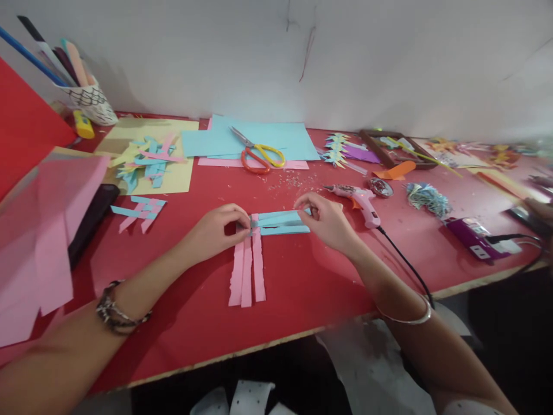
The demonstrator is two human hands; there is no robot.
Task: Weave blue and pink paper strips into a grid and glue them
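Pink paper strips (pixel 246 274) hang toward the table's front edge, and blue paper strips (pixel 283 223) run off to the right, crossing them at a small woven corner. My left hand (pixel 224 227) pinches that corner between thumb and fingers. At the far end of the blue strips is my right hand (pixel 323 218), its thumb and finger closed on the upper blue strip's end. A pink hot glue gun (pixel 360 202) lies just beyond my right hand. Left of my left hand rests a small woven piece (pixel 142 212) of pink and blue strips.
Scissors (pixel 259 158) lie on blue sheets (pixel 285 135) at the back. Paper scraps (pixel 153 158) pile on a yellow sheet. A pen cup (pixel 93 101) stands back left; pink sheets (pixel 52 230) are at left. A purple power strip (pixel 479 236) and another person's hand (pixel 540 207) are at right.
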